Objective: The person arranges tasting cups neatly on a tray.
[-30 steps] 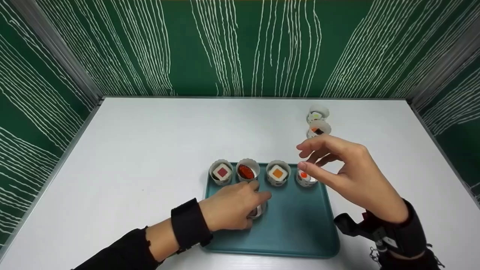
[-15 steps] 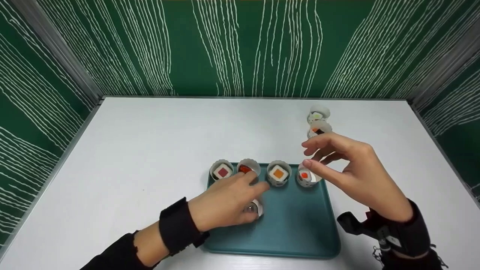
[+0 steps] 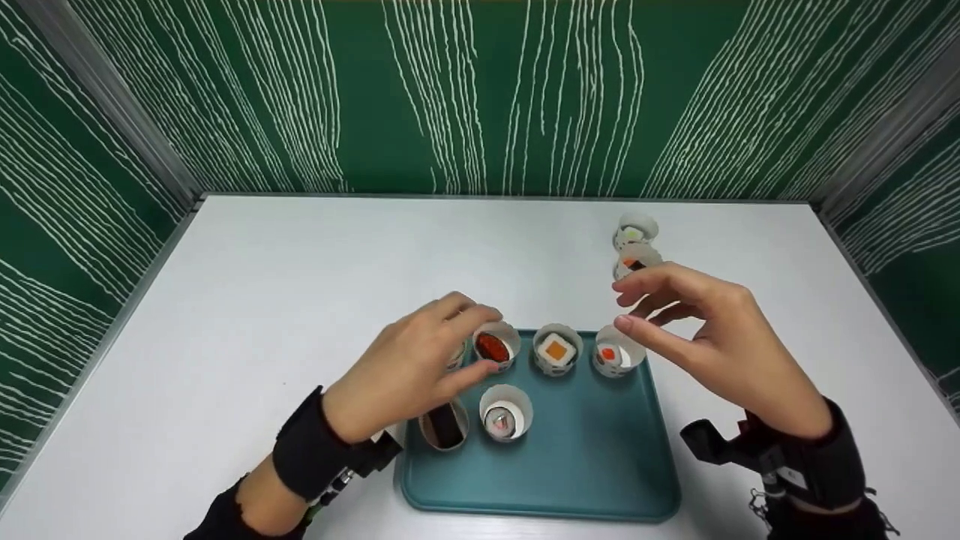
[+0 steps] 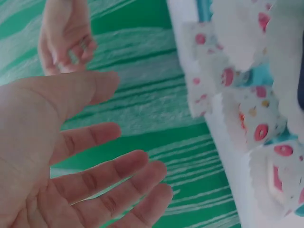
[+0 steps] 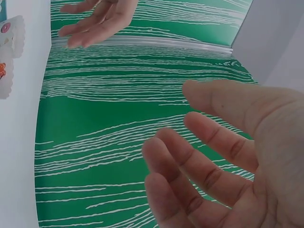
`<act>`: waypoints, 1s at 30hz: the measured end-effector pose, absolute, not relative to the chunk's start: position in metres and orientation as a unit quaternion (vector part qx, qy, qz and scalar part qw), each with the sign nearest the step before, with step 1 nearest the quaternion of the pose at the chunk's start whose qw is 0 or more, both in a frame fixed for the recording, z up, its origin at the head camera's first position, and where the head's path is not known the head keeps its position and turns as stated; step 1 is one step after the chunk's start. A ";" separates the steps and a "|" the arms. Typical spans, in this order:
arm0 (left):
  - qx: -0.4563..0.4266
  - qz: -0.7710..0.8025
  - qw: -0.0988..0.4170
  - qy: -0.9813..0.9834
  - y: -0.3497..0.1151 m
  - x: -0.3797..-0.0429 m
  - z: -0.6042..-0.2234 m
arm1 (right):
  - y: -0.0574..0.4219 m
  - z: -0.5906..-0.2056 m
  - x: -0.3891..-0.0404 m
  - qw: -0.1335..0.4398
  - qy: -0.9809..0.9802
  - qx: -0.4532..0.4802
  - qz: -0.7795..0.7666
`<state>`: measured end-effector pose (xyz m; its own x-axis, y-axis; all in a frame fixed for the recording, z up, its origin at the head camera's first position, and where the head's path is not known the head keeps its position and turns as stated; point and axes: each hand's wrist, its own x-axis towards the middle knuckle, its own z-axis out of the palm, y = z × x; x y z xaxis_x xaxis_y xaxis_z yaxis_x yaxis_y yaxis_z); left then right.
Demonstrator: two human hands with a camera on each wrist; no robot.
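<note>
My left hand [image 3: 416,360] hovers over the left side of the teal tray [image 3: 585,480], fingers loosely spread and holding nothing. Below its thumb a paper cup with a round sushi roll [image 3: 499,421] stands on the tray, beside a cup with a dark piece [image 3: 444,427], partly covered by the hand. Along the tray's back edge stand cups with a red-topped piece [image 3: 493,346], an orange-centred square [image 3: 556,349] and a small red-dotted piece [image 3: 609,355]. The leftmost back cup is mostly hidden behind the left hand. My right hand [image 3: 697,330] hangs relaxed in the air right of the tray, nothing in it.
Two more paper cups stand farther back on the white table [image 3: 300,277]: one with a green-topped piece [image 3: 633,234], one with an orange and black piece [image 3: 634,264]. Green walls [image 3: 360,97] with white streaks enclose the table.
My left hand has let go of the cup with the round roll and lifted away to the left, uncovering both front cups. The right hand has drifted slightly right.
</note>
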<state>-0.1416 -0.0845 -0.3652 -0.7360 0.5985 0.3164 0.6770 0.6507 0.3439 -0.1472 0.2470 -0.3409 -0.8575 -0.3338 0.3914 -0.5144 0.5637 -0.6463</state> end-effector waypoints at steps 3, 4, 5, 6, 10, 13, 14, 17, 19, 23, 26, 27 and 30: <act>-0.326 -0.242 0.105 -0.908 -0.091 -0.145 -0.364 | 0.250 -0.341 -0.149 0.113 -0.880 0.234 0.398; -0.318 -0.248 0.111 -0.908 -0.093 -0.147 -0.364 | 0.251 -0.342 -0.150 0.112 -0.881 0.231 0.398; -0.309 -0.253 0.118 -0.909 -0.094 -0.148 -0.363 | 0.252 -0.342 -0.150 0.111 -0.882 0.228 0.397; -0.302 -0.257 0.126 -0.909 -0.096 -0.149 -0.363 | 0.254 -0.341 -0.151 0.110 -0.884 0.224 0.396; -0.266 -0.261 0.157 -0.915 -0.104 -0.154 -0.362 | 0.259 -0.341 -0.153 0.106 -0.890 0.205 0.392; -0.239 -0.249 0.173 -0.923 -0.109 -0.157 -0.361 | 0.263 -0.342 -0.155 0.103 -0.896 0.193 0.387; -0.232 -0.245 0.177 -0.925 -0.111 -0.158 -0.361 | 0.264 -0.342 -0.156 0.104 -0.897 0.190 0.386; -0.218 -0.236 0.181 -0.930 -0.116 -0.159 -0.362 | 0.268 -0.342 -0.158 0.104 -0.902 0.181 0.379; -0.214 -0.234 0.181 -0.931 -0.119 -0.160 -0.361 | 0.271 -0.342 -0.160 0.105 -0.903 0.177 0.377; -0.210 -0.234 0.184 -0.931 -0.123 -0.160 -0.360 | 0.279 -0.343 -0.164 0.109 -0.904 0.170 0.377; -0.204 -0.235 0.182 -0.933 -0.126 -0.160 -0.358 | 0.286 -0.345 -0.170 0.111 -0.908 0.155 0.373; -0.202 -0.236 0.180 -0.933 -0.127 -0.160 -0.358 | 0.289 -0.346 -0.173 0.111 -0.910 0.148 0.370; -0.196 -0.239 0.177 -0.934 -0.129 -0.159 -0.357 | 0.296 -0.351 -0.186 0.102 -0.920 0.128 0.356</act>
<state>-0.1594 -0.1287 -0.3575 -0.8604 0.2810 0.4251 0.4509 0.8086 0.3780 -0.1856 0.2958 -0.3506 -0.9466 -0.1619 0.2789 -0.3075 0.7141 -0.6289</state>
